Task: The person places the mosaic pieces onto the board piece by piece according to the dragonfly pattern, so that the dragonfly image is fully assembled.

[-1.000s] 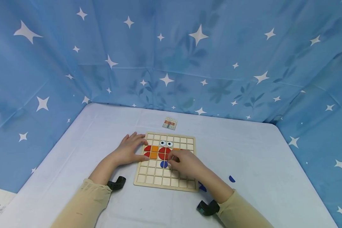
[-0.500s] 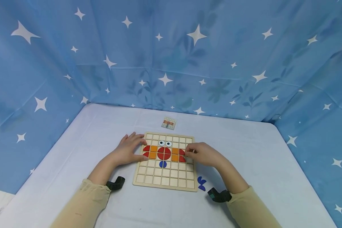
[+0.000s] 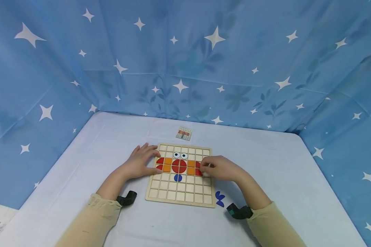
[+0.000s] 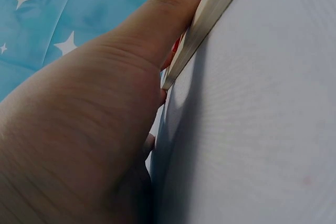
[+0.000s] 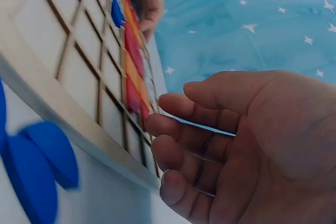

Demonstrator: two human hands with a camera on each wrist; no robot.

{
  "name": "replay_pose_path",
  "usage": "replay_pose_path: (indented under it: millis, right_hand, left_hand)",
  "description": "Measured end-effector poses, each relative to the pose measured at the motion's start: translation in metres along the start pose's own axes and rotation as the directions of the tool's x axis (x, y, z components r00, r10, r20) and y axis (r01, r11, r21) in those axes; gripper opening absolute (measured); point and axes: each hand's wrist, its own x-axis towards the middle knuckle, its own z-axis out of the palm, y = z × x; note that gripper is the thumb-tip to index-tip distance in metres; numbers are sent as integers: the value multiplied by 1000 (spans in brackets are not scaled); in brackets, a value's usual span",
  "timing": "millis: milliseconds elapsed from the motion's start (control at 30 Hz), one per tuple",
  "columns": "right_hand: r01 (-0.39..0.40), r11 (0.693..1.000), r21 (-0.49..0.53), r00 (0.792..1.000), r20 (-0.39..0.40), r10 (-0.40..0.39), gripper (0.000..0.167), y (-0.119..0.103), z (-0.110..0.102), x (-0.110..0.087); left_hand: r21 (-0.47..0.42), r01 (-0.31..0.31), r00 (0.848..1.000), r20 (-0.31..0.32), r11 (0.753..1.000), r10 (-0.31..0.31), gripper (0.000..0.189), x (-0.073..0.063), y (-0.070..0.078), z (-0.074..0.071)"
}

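Observation:
A square wooden grid board (image 3: 172, 195) lies on the table with coloured pieces set in it. Two white eye pieces (image 3: 180, 155) sit above a red circle (image 3: 179, 166), with orange squares (image 3: 191, 167) and red quarter pieces at both sides and a blue circle (image 3: 178, 178) below. My left hand (image 3: 139, 162) rests at the board's left edge, fingers spread and thumb (image 4: 163, 17) on the rim. At the right side my right hand (image 3: 218, 167) has its fingertips over the red piece (image 3: 198, 168); its fingers are loosely bent, and nothing shows between them in the right wrist view.
Blue pieces (image 3: 220, 199) lie beside the board's lower right corner. A small pattern card (image 3: 184, 133) lies behind the board. A blue star-printed curtain (image 3: 185, 61) surrounds the white table (image 3: 266, 161) at the back and sides.
My right hand has moved right from the board's middle to its right side, uncovering the orange and red pieces there. My right forearm now covers where one blue piece lay. My left hand stays put.

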Motion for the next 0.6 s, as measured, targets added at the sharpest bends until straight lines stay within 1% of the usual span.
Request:
replay_pose_path:
  millis: [133,300,467,600]
  right_hand:
    - [-30,999,29,999,-12,30,10,12,-11,-11]
    - [1,998,60,1000,-21,1,15,33,-22,-34]
    - [34,999,33,999,-41,-33,12,56,-30,-60]
    - [37,999,22,999,-16,-37,12,77,-36,-79]
  left_hand:
    - [-2,-4,1000,-1,1000,4,54,2,1,1]
    - [5,-5,1000,-4,1000,5,55,2,2,1]
    - [13,-5,1000,-9,1000,5,54,1,1,0]
    - [17,1,1000,-3,1000,-1,55,1,1,0]
